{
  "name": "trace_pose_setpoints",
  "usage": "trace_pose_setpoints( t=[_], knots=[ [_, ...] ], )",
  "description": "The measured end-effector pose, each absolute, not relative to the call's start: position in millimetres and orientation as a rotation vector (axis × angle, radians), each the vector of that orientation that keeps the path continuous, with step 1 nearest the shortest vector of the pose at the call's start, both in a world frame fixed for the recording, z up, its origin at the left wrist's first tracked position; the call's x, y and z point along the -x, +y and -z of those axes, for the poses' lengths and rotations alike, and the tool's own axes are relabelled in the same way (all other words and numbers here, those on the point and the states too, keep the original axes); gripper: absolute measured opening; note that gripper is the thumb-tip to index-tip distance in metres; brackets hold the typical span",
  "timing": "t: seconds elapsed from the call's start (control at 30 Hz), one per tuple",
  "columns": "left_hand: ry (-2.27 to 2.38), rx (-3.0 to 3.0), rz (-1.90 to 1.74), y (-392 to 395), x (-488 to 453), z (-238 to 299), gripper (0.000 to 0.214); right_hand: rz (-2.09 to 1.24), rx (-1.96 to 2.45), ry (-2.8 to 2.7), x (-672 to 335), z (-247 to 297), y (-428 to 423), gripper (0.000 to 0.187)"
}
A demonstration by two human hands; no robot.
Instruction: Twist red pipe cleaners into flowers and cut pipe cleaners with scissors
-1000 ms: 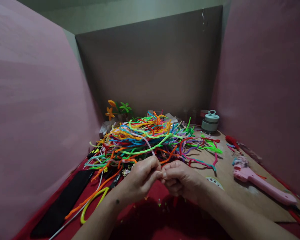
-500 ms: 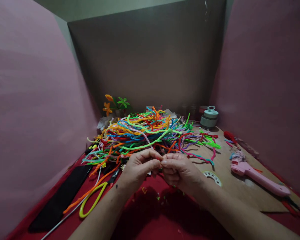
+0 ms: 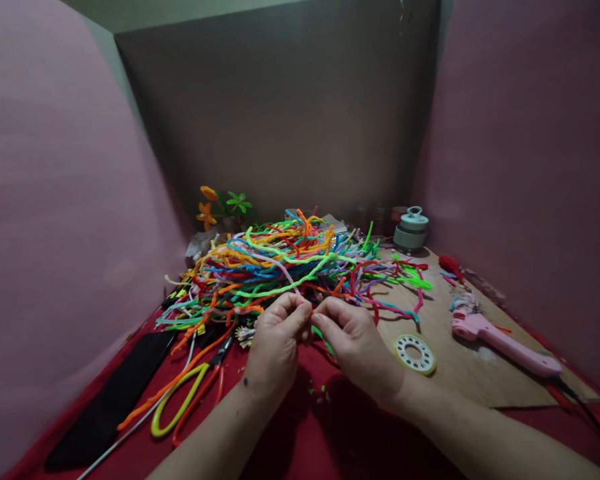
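Observation:
My left hand [image 3: 274, 340] and my right hand [image 3: 356, 343] meet in front of the pile, each closed in a pinch with fingertips almost touching. From under my right fingers curves a green pipe cleaner [image 3: 325, 342], its upper end hidden by the hand. A tiny red spot shows between the fingertips, too small to name; what my left fingers pinch is hidden. Just beyond both hands lies a large tangled heap of pipe cleaners [image 3: 275, 267] in many colours.
Scissors with yellow and red handles [image 3: 180, 403] and a black flat object [image 3: 113, 400] lie at left. On the right, a board [image 3: 460, 380] bears a white tape roll [image 3: 401, 355] and a pink glue gun [image 3: 510, 350]. A pale green jar [image 3: 410, 230] and flowers [image 3: 207, 213] stand behind.
My fingertips have drawn slightly apart, and the right hand has turned. The green pipe cleaner beneath it has come into view. The whole scene has shifted slightly left with the camera.

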State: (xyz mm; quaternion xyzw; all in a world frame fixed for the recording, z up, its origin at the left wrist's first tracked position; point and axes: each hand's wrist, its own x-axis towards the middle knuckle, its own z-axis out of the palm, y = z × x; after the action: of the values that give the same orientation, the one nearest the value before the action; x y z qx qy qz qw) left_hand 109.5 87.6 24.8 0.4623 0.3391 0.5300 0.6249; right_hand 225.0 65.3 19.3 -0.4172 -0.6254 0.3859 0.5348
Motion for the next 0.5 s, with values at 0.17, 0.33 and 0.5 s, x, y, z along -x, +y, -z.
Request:
trace_pose_setpoints(
  t=[0.17, 0.33, 0.5],
  knots=[
    [0.805, -0.962, -1.07, 89.3, -109.2, -23.1, 0.022, -0.129, 1.095, -1.933, -226.6, -8.9, 61.5, 0.016],
    [0.86, -1.281, -1.087, 92.7, -98.3, -26.7, 0.011, -0.469, 1.15, -1.712, -228.9, -12.4, 64.4, 0.019],
    [0.792, -2.052, -1.27, 99.2, -84.7, -30.9, 0.01, -0.852, 1.051, -1.513, -233.0, -18.7, 72.0, 0.02]
  ],
)
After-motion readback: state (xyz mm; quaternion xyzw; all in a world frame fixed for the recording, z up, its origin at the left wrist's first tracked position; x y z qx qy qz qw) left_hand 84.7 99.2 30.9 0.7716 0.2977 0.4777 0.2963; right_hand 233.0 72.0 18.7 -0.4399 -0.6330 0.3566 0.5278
